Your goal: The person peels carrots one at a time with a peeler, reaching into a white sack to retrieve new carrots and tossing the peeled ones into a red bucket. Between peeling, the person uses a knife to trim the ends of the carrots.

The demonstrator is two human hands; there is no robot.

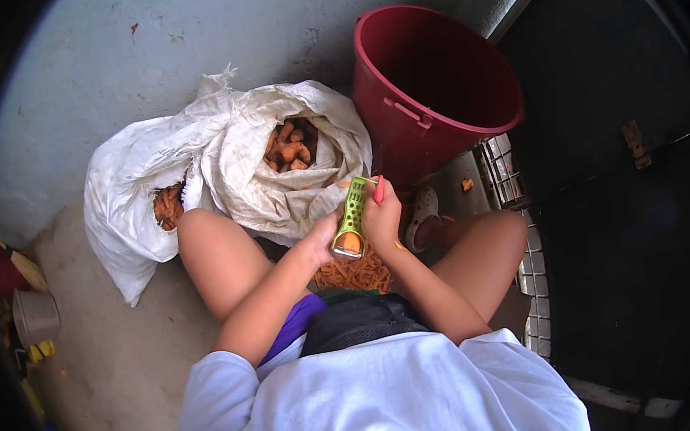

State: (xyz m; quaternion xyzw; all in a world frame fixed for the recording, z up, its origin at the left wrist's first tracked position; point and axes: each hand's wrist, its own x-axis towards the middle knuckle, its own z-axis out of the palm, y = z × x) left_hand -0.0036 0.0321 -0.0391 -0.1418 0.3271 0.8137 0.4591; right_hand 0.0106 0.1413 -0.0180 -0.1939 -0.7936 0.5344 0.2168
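In front of my lap, my left hand (328, 235) is closed around the side of a green perforated hand grater (353, 207). An orange piece (350, 242) shows at the grater's near end; whether it is held there or lies behind is hard to tell. My right hand (382, 215) is closed on a small red-handled tool (379, 190), beside the grater's far end. The working part of that tool does not show clearly. Below both hands lies a heap of orange shavings (358, 273), partly hidden by my forearms and clothing.
Ahead, an open white woven sack (239, 155) holds orange root pieces (289, 148). A second opening at the left shows more orange pieces (169, 206). A large red bucket (403, 133) stands at the right, near a tiled edge (535, 283). A grey basket (37, 317) sits far left.
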